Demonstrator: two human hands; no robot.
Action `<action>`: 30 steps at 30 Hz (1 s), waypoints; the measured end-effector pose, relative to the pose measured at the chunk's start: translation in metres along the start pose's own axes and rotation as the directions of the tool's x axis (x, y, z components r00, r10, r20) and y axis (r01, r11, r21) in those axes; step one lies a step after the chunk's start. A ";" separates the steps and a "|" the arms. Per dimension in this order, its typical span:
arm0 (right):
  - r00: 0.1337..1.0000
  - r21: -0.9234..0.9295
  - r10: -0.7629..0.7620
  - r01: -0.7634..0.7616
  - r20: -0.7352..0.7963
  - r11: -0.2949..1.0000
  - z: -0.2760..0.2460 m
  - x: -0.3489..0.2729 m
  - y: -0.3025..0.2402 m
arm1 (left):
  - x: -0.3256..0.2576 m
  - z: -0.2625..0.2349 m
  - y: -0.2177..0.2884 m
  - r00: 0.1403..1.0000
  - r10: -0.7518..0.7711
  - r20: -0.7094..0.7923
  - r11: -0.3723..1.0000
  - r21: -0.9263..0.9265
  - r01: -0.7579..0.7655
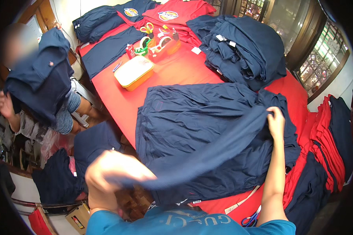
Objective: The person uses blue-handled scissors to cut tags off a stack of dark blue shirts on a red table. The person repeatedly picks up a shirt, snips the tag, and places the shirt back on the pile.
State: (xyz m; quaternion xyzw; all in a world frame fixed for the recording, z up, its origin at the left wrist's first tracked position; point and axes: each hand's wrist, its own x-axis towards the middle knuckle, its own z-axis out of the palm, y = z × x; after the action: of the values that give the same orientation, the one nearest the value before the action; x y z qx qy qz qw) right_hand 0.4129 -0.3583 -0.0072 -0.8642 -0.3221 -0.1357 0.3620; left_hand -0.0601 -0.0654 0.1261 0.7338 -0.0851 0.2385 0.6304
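A teal shirt (161, 225) with pale lettering (202, 220) sits below hands (277, 123) clamped apart on navy cloth (208, 156).

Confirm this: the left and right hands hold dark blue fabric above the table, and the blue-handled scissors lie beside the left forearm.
Wrong side: the head view shows the blue-handled scissors beside the right forearm. The left hand and right hand do hold dark blue fabric above the table.
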 end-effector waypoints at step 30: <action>0.924 -0.715 0.381 -0.246 0.031 0.655 0.006 0.031 0.150 | 0.211 -0.035 -0.360 0.783 -0.329 -0.528 0.297 0.729 0.616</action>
State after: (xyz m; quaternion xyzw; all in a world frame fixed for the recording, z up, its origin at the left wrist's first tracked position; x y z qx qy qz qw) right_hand 0.5351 -0.4192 -0.0779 -0.9869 -0.1230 -0.1047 -0.0038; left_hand 0.2686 0.0745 -0.0922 0.8969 0.3619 0.1479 0.2069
